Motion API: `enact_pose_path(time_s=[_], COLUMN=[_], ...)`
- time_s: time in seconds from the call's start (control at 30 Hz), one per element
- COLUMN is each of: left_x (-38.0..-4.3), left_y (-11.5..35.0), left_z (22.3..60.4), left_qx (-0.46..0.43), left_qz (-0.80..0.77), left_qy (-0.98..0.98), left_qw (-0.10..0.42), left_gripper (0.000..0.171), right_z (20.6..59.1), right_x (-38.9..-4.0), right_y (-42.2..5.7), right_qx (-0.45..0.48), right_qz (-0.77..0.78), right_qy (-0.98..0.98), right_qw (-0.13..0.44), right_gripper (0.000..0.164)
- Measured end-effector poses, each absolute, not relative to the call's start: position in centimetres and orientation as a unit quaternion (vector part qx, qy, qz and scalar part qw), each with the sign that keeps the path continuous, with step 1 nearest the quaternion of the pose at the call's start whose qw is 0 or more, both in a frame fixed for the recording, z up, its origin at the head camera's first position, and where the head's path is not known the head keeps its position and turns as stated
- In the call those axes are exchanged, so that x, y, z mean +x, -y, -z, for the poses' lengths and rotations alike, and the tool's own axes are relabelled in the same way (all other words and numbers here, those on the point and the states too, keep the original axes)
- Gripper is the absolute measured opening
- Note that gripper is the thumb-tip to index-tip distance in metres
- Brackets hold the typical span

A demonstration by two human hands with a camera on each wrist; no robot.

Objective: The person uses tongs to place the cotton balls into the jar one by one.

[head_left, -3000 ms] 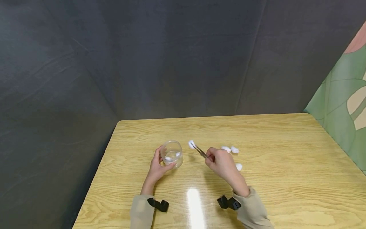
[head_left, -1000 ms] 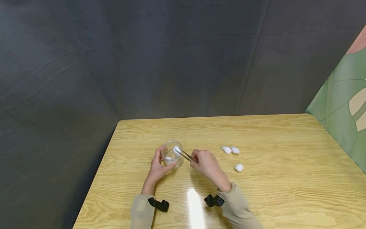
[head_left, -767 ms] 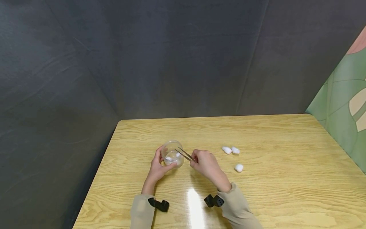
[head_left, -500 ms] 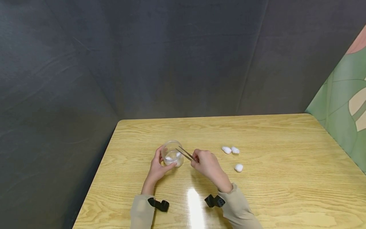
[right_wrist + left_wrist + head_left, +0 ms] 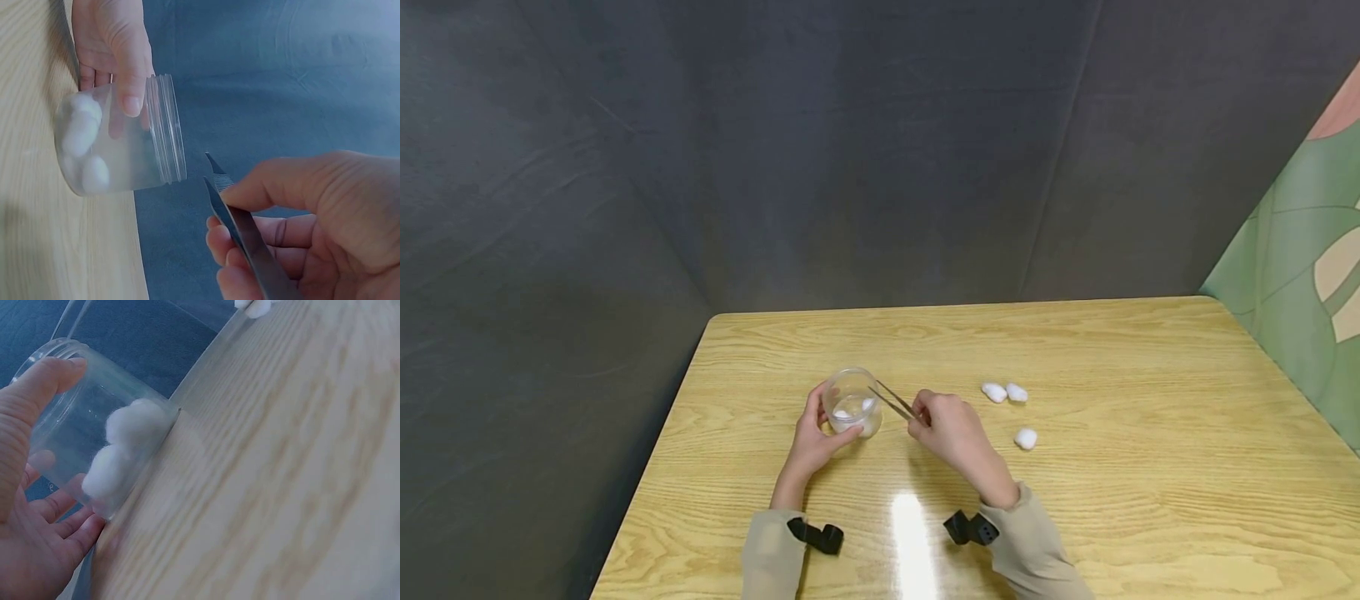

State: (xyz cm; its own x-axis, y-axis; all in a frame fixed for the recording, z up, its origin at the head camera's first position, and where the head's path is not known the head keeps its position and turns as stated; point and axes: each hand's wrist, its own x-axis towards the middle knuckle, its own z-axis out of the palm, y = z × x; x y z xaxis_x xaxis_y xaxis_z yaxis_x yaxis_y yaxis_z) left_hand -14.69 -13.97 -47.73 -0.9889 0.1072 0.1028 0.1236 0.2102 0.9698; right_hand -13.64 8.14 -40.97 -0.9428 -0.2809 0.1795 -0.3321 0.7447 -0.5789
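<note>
Nearest on my feed, two beige sleeves point(image 5: 1037, 546) reach in, each with a black wrist mount point(image 5: 816, 536); between them a strip of glare point(image 5: 913, 542) lies on the wood-grained bench point(image 5: 1150, 433). I record the left hand point(image 5: 811, 437) as clamped round a clear jar point(image 5: 134, 165), thumb on the near side, mouth up. At least three white cotton balls point(image 5: 95, 174) sit at the jar's bottom. The right hand point(image 5: 951, 427) pinches metal tweezers point(image 5: 250, 237), their tips spread, just beside the jar's mouth. To the right of that hand I log one loose cotton ball point(image 5: 1026, 438) on the bench; farther off, a close pair of cotton balls point(image 5: 994, 392). Beyond the bench's far edge hangs a dark cloth point(image 5: 880, 150); a green patterned panel point(image 5: 1292, 250) borders it at right.
</note>
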Motion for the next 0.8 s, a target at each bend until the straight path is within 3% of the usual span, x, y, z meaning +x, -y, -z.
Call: enact_pose_path(time_s=[0.8], left_x=[-14.7], left_y=[14.0], left_z=[47.6], left_qx=[-0.073], left_qz=[0.624], left_qy=[0.778], left_qw=[0.001], left_gripper=[0.08], right_z=[40.8], right_x=[-13.0], right_y=[-10.8], right_qx=[0.141], right_qz=[-0.318], right_qy=[0.937], right_qw=[0.032], right_gripper=[0.005])
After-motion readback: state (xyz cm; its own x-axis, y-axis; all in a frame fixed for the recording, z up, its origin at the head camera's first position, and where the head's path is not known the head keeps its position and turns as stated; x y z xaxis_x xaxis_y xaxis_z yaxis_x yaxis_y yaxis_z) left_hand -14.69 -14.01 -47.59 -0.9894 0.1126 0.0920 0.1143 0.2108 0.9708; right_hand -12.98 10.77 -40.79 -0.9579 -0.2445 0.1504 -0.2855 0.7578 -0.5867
